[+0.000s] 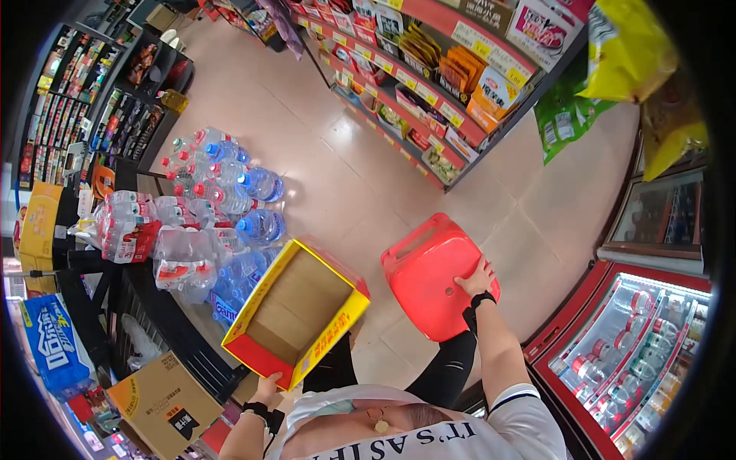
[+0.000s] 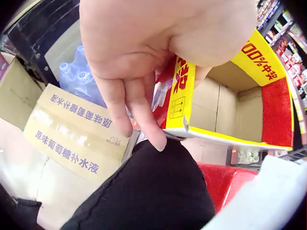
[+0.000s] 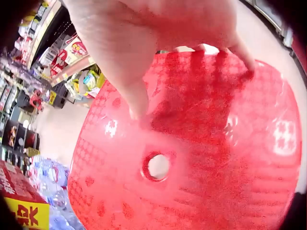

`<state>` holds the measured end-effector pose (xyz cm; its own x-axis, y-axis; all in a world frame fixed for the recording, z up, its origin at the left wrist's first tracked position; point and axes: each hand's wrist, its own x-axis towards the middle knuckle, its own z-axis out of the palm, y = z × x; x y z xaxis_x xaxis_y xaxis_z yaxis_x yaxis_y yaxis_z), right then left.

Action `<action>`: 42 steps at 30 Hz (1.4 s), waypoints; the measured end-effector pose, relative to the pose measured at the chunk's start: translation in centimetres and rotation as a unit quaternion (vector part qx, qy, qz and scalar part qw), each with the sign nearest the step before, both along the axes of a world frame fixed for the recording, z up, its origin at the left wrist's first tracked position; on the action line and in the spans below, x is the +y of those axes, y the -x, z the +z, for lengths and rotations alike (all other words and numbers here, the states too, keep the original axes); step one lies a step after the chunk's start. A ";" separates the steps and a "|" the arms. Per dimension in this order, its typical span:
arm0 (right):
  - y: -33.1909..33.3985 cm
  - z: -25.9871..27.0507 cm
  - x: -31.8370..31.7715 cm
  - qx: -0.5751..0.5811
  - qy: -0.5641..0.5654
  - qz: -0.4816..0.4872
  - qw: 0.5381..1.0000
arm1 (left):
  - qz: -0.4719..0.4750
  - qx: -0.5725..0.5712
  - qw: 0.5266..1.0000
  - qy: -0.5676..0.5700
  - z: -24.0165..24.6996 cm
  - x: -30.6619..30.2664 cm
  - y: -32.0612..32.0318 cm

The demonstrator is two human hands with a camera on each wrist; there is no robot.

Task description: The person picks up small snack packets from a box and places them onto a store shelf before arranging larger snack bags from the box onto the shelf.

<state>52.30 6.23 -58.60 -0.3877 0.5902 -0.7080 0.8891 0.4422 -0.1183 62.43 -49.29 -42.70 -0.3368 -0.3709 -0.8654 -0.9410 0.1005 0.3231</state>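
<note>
One carton (image 1: 297, 308) in left grip (image 1: 266, 389), stool (image 1: 429, 272) in right (image 1: 479, 282)

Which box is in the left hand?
The open, yellow-rimmed box: the left hand grips its near edge; no hand touches the brown carton at the head view's lower left.

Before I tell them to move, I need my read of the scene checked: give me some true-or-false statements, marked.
1. The left hand grips the yellow-and-red box. True.
2. The right hand is empty. False: it grips the edge of the red stool.
3. The seat has a round hole. True.
4. The box is packed full. False: its bare cardboard inside shows.
5. The red-framed fridge at the person's right holds bottles. True.
</note>
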 end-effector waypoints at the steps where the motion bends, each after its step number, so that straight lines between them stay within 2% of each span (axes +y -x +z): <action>1: 0.1 -0.2 -0.5 0.003 0.003 0.010 1.000 | -0.003 -0.007 1.000 0.000 -0.4 -0.6 0.1; 3: 0.1 -0.8 -1.8 0.006 0.005 0.022 1.000 | 0.019 0.013 1.000 -0.013 -0.9 -1.1 0.8; 5: -0.6 -1.6 -3.8 0.043 0.016 0.120 0.992 | 0.028 0.015 0.999 0.000 -0.2 -0.3 2.3; 9: -1.6 -1.7 -7.8 0.057 0.034 0.166 0.984 | 0.043 0.022 0.998 -0.046 -0.3 -0.1 4.1; 15: -2.4 -1.1 -10.6 0.081 0.091 0.222 0.967 | -0.027 0.069 0.997 -0.002 -0.9 1.0 6.1; 18: -1.0 -0.5 -11.5 0.072 0.100 0.247 0.961 | -0.106 0.110 0.988 0.024 -0.9 1.3 8.2; 21: -0.3 -0.7 -11.8 0.069 0.088 0.296 0.949 | -0.130 0.184 0.974 0.034 -2.3 0.0 9.9; 23: -0.2 -1.4 -11.6 0.069 0.068 0.332 0.938 | -0.127 0.180 0.975 0.016 -2.1 -0.3 11.4; 25: 0.5 -2.6 -11.7 0.078 0.095 0.365 0.923 | -0.141 0.210 0.968 0.010 -1.8 -0.3 12.7; 27: 1.0 -3.4 -12.3 0.074 0.087 0.375 0.920 | -0.165 0.248 0.954 0.014 -1.6 0.0 14.2; 32: 1.5 -5.0 -12.0 0.057 0.073 0.374 0.923 | -0.205 0.247 0.945 -0.057 0.2 2.4 18.5; 34: 1.4 -3.3 -11.5 0.021 0.107 0.401 0.910 | -0.221 0.260 0.936 -0.079 0.5 3.5 20.3; 36: 0.8 -3.6 -11.1 0.030 0.106 0.410 0.905 | -0.291 0.244 0.920 -0.101 1.7 4.7 21.8; 37: 0.8 -3.9 -10.7 0.041 0.108 0.424 0.898 | -0.293 0.249 0.917 -0.104 1.9 5.0 22.5; 38: 0.8 -5.5 -10.3 0.045 0.101 0.422 0.900 | -0.329 0.232 0.907 -0.122 2.0 5.1 23.3; 40: 0.7 -8.9 -9.5 0.214 0.111 0.354 0.904 | -0.393 0.177 0.892 -0.133 4.1 6.8 25.0; 42: 1.1 -9.6 -9.0 0.218 0.100 0.352 0.905 | -0.434 0.175 0.872 -0.144 3.6 7.5 26.4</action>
<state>51.21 -2.77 -68.19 -0.8863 -0.0339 -0.4618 0.2454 0.8114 -0.5305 36.04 -41.77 -39.11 -0.6448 0.3707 -0.6685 -0.3895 0.5931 0.7046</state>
